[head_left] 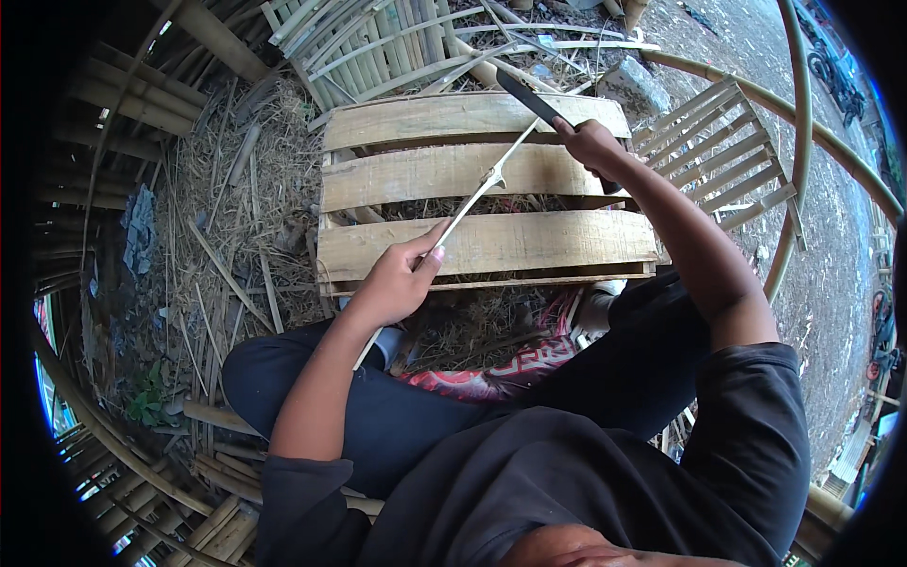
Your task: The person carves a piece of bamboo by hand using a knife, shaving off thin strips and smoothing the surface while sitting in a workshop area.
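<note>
My left hand [394, 283] is closed round a thin bamboo strip [470, 201]. The strip slants from beside my knee up over a slatted wooden crate [458, 170], and a frayed, raised bit shows at its middle. In my right hand [593, 154] is a knife with a dark blade [525, 97] that points up and left. The blade's lower part lies close to the strip's far end; whether they touch I cannot tell. The crate stands in front of me, and its broad pale boards have gaps between them.
A slatted bamboo panel [723, 151] leans at the right by a bent bamboo pole [803, 113]. Beyond the crate lie a bundle of bamboo slats [378, 47] and a concrete block [631, 87]. Dry shavings [250, 198] cover the ground at left. A printed red sack [472, 380] lies under my legs.
</note>
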Demonstrator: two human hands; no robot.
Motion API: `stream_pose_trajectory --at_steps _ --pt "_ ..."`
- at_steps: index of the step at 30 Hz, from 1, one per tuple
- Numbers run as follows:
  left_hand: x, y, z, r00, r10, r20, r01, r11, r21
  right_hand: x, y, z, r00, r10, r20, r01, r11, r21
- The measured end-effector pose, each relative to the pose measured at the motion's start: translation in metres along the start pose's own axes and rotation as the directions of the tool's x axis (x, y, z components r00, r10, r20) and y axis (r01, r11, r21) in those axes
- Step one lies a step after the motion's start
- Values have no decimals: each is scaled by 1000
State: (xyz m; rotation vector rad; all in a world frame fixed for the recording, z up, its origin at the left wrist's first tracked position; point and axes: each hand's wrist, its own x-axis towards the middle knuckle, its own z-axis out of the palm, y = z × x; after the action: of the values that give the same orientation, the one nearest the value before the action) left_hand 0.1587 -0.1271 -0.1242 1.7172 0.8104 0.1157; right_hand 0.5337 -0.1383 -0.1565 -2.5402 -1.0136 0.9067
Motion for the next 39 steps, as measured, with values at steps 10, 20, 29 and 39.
stream_pose_trajectory --at_steps 10,20,29,39 --pt "-1 3 -1 998 -65 9 66 998 -15 -11 -15 -1 998 -57 12 57 998 -13" --pt "0 6 -1 995 -104 -4 103 993 -64 -9 -12 1 1000 -13 7 12 999 38" --pt "0 -4 4 998 -46 -50 48 998 49 -14 -14 24 994 -92 -51 93 995 20" --pt "-13 6 -5 999 -1 -52 9 988 155 -5 -3 4 998 50 31 -49 998 -46"
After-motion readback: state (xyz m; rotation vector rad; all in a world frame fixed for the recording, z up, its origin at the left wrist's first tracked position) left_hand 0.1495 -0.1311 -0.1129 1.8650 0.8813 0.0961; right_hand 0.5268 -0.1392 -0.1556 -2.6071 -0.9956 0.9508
